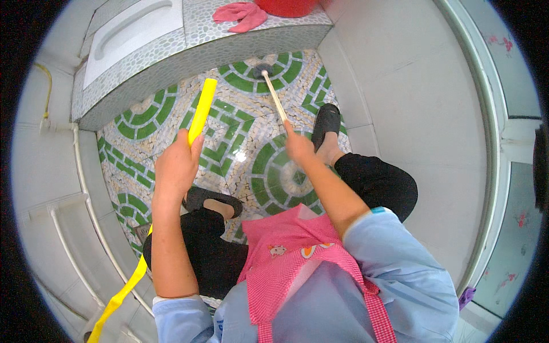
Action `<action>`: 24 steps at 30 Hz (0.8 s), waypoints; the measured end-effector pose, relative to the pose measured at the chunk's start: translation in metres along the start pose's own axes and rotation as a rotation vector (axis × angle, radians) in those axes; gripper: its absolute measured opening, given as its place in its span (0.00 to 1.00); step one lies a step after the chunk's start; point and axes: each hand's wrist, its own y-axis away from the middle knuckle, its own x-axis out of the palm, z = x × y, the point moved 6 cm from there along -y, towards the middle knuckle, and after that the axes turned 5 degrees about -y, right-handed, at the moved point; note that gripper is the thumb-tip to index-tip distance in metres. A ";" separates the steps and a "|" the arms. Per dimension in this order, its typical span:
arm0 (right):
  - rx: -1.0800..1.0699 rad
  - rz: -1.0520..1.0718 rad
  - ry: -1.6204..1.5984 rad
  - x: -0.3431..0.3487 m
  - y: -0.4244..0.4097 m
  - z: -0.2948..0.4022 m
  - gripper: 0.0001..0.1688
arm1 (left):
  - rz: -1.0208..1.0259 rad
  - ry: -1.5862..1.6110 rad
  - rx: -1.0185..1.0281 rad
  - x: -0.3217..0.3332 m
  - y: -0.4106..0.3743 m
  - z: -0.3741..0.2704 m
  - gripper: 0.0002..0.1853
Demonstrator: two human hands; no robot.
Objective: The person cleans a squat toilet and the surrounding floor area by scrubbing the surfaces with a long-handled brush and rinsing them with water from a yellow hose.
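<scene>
My left hand (176, 165) is closed around a yellow hose (203, 107), whose end points up and away from me; more of the hose runs down behind my forearm to the lower left. My right hand (298, 145) grips the pale handle of a long-handled brush (276, 96). The dark brush head rests on the patterned green and white tiled floor (225, 128), close to the raised ledge. No water is plainly seen leaving the hose, though the floor shines in places.
A stone-patterned tiled ledge (201, 51) crosses the far side, holding a pink cloth (241, 16), a red bucket (286, 6) and a white squat toilet pan (135, 36). White pipes (92, 206) run along the left wall. My dark shoes (327, 122) stand on the floor. A tiled wall rises at right.
</scene>
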 end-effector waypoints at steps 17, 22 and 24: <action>-0.017 -0.069 -0.036 0.031 0.010 -0.026 0.41 | 0.033 -0.034 -0.046 0.006 -0.001 0.008 0.20; 0.091 0.006 -0.084 0.081 0.105 -0.076 0.42 | -0.037 -0.044 0.018 0.004 -0.004 0.009 0.20; 0.071 -0.022 -0.119 0.085 0.107 -0.072 0.43 | -0.013 -0.049 0.007 0.004 -0.005 0.006 0.20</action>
